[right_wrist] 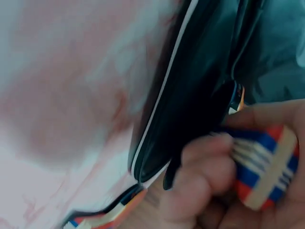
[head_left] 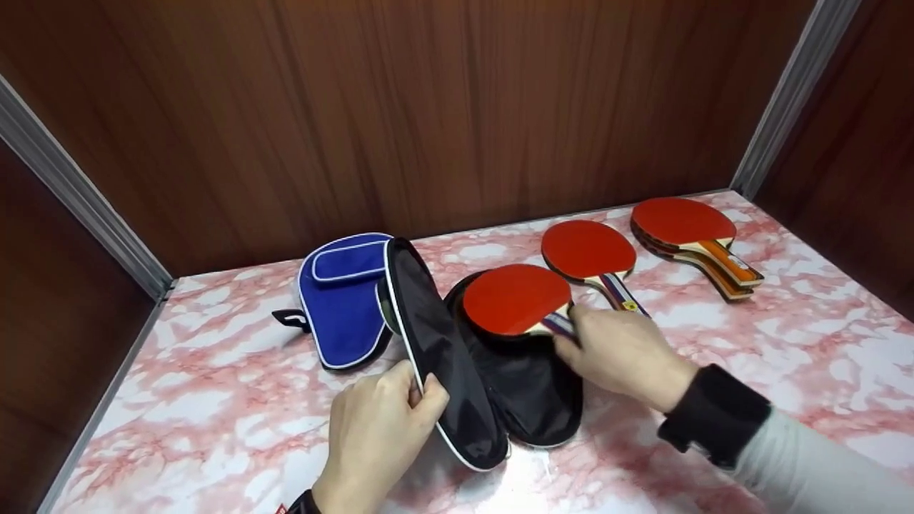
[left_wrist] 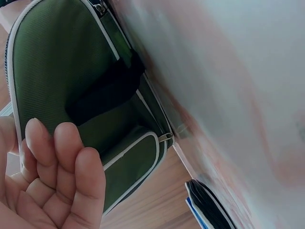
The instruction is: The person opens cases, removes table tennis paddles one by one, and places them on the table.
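With finger and thumb, my left hand (head_left: 382, 425) pinches the white-edged rim of a zip case's raised cover (head_left: 450, 350), whose black lining shows. Outside, the case (left_wrist: 52, 62) is green with a black strap, as the left wrist view shows. My right hand (head_left: 621, 350) grips a red table tennis bat (head_left: 515, 298) by its handle, with the blade over the case's open lower half (head_left: 539, 400). In the right wrist view the striped butt of the bat's handle (right_wrist: 264, 167) sticks out of the curled fingers. Whether the blade touches the lining I cannot tell.
A blue bat case (head_left: 350, 314) lies behind the raised cover, its loop to the left. Another red bat (head_left: 587, 250) rests just beyond my right hand. Farther right are stacked red bats (head_left: 682, 221). Wood-look panels (head_left: 457, 121) wall the marbled table (head_left: 193, 421).
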Action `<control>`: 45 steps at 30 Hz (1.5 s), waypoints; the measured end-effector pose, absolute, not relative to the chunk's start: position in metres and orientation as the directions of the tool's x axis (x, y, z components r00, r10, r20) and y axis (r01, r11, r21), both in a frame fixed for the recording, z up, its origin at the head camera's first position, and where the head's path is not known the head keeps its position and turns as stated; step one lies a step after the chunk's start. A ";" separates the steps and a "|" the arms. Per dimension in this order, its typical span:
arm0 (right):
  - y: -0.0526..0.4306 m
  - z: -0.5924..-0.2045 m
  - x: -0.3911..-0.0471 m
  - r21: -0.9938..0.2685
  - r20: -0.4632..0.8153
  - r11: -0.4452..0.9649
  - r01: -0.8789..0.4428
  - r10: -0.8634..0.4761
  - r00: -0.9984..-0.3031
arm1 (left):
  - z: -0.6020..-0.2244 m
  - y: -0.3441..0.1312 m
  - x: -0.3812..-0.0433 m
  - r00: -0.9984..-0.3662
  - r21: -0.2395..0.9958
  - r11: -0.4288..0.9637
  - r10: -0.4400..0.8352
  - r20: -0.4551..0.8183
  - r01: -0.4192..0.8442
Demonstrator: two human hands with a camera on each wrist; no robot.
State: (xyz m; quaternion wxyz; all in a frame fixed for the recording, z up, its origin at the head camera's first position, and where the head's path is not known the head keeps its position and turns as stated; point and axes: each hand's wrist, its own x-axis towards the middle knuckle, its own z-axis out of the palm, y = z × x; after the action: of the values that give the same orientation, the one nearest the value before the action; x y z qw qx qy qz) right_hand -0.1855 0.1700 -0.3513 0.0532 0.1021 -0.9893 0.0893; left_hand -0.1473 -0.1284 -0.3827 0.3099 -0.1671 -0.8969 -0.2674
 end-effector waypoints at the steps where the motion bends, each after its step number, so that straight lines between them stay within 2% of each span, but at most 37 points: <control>1: 0.173 -0.350 -0.185 -0.163 0.142 0.962 -0.218 -0.196 -0.970 | -0.383 -0.128 -0.148 -0.749 0.373 0.801 0.134 0.649 0.467; 6: 0.186 -0.348 -0.188 -0.183 0.217 0.955 -0.236 -0.194 -0.957 | -0.383 -0.129 -0.148 -0.735 0.359 0.805 0.136 0.664 0.472; 10: 0.196 -0.348 -0.198 -0.239 0.242 0.952 -0.191 -0.132 -0.961 | -0.384 -0.129 -0.149 -0.732 0.355 0.807 0.135 0.668 0.472; 18: 0.220 -0.349 -0.228 -0.293 0.210 0.955 -0.038 0.025 -0.977 | -0.385 -0.128 -0.148 -0.748 0.367 0.809 0.130 0.650 0.460; 24: 0.235 -0.358 -0.247 -0.281 0.143 0.957 0.067 0.111 -0.984 | -0.385 -0.128 -0.148 -0.750 0.368 0.807 0.134 0.648 0.462; 39: 0.246 -0.369 -0.256 -0.249 0.067 0.963 0.108 0.129 -0.989 | -0.387 -0.129 -0.150 -0.714 0.348 0.800 0.138 0.687 0.490; 45: 0.246 -0.373 -0.255 -0.207 0.126 0.976 0.072 0.099 -0.987 | -0.387 -0.128 -0.151 -0.711 0.350 0.796 0.138 0.690 0.494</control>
State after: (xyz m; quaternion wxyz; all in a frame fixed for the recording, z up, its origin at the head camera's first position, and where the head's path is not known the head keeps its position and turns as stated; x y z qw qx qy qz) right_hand -0.2548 0.2457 -0.3735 0.0680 -0.0431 -0.9916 0.1017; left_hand -0.1506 -0.1285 -0.3869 0.3358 -0.1782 -0.8862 -0.2648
